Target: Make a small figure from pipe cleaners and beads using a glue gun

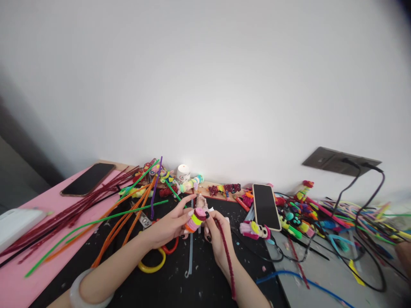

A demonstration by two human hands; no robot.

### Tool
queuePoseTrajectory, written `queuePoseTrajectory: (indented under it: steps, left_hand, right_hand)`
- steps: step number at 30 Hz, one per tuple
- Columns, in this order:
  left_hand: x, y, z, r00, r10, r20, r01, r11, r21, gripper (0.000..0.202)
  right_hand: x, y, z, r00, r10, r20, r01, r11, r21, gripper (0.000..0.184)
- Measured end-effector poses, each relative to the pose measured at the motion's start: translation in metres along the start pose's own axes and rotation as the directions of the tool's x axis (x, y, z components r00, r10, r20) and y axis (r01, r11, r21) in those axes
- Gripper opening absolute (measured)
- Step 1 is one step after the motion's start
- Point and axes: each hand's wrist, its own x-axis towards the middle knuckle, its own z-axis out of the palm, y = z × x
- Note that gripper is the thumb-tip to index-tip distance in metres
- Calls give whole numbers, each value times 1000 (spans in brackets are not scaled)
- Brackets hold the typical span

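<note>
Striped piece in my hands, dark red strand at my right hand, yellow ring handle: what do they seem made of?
Striped piece: probably chenille stems, matte and fuzzy. Dark red strand: likely the same, its edges fuzzy. Yellow ring handle: likely plastic, smooth, evenly coloured.

Pink mat (53, 202) at left: dark phone (88, 179), dark red pipe cleaners (90, 205) across. Black mat (160, 293) centre: yellow handle loop (150, 270), pale strip (191, 256). Pale-rimmed phone (266, 207), pink-and-yellow figure (252, 229) near grey surface (298, 297). On grey: blue pipe cleaner (306, 278), yellow scrap (356, 272), black cables (382, 273).
</note>
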Motion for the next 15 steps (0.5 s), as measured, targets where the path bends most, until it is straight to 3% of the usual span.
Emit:
queuePoseTrajectory:
  steps: [4,9,15]
  left_hand:
    - [-1,1,4,1000,20,-15,-19,999,40,100]
    - [-1,0,6,999,27,-28,-27,999,31,103]
    - [1,1,6,996,43,-84,-40,998,45,107]
  right_hand:
    - [1,-6,4,977,189,-94,-194,980,-47,39]
    - [3,-13,8,969,236,-78,-240,970,-44,55]
    - [3,-12,8,967,250,-55,-250,968,10,57]
